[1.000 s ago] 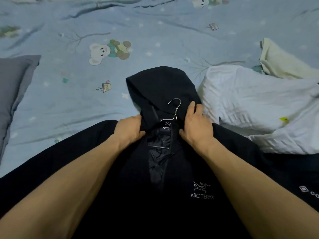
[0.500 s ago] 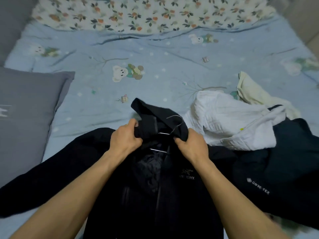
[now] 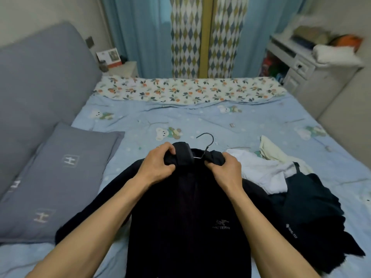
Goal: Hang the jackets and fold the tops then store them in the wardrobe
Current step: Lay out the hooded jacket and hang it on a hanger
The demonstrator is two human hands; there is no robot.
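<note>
Here the left hand (image 3: 158, 161) grips the bunched hood and collar of the black jacket (image 3: 186, 217), and the right hand (image 3: 224, 167) grips the opposite shoulder. The hanger (image 3: 206, 145) hook sticks up between them. The jacket hangs below the hands over the bed (image 3: 200, 119). If either grip loosens, a shoulder could likely slide off the wire. White tops (image 3: 261, 169) lie just beside the right hand.

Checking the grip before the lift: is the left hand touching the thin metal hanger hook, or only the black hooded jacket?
Apart. The head view shows the left hand gripping the black hooded jacket; the thin metal hanger hook rises clear of its fingers.
</note>
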